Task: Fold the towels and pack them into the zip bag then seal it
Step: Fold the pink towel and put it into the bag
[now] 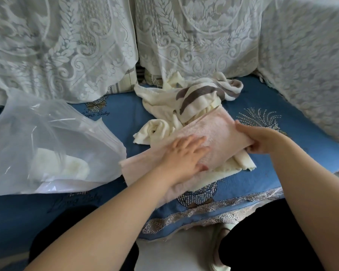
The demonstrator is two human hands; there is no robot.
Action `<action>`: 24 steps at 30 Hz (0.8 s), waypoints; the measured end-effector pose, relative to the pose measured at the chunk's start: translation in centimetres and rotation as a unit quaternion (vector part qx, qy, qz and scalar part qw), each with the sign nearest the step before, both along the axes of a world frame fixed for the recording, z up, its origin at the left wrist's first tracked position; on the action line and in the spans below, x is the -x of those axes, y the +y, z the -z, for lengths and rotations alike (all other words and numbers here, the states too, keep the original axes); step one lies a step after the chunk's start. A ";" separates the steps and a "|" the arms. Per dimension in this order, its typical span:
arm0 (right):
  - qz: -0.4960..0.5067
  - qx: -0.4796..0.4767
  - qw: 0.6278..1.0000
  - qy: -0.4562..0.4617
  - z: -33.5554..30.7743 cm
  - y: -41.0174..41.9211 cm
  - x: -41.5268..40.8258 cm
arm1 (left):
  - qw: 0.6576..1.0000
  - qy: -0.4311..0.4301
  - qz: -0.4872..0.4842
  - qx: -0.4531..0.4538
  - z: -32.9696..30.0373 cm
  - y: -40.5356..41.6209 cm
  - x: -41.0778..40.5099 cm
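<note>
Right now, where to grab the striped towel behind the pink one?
Take the striped towel at its raised middle hump, coming from above. It is bunched into thick folds there, while its near end is tucked under the pink towel that both hands work on, so a low grip looks blocked.

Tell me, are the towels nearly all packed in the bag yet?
Not yet. Done: something pale and folded, probably a towel, already lies inside the clear plastic zip bag. In hand: the left hand presses flat on the long pink towel while the right hand grips its far end. Left: the cream towel with grey stripes and plain cream towels lie crumpled, and the bag's mouth gapes open.
</note>
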State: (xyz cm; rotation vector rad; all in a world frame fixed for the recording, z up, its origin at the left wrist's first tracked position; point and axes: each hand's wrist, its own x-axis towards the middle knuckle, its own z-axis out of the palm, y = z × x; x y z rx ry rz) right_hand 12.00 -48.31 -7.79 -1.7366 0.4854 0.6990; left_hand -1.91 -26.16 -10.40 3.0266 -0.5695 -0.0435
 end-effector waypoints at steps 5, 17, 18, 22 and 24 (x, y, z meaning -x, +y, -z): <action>0.202 -0.247 0.947 0.029 -0.1 1.0 3.6 | 0.995 0.051 -0.063 0.057 1.3 -0.4 -2.8; 0.145 -0.120 0.940 -0.283 0.6 6.4 9.6 | 0.903 0.077 -0.176 0.385 0.2 -1.0 -2.7; 0.079 -0.051 0.932 -0.349 0.7 6.6 10.3 | 0.823 0.132 -0.196 0.516 -0.4 -0.7 -2.9; -0.166 0.127 0.854 -0.477 1.9 7.0 12.5 | 0.511 0.268 -0.256 0.775 -2.3 3.4 -3.8; -0.254 0.158 0.814 -0.497 2.9 7.1 13.3 | 0.471 0.298 -0.276 0.783 -2.5 5.2 -4.1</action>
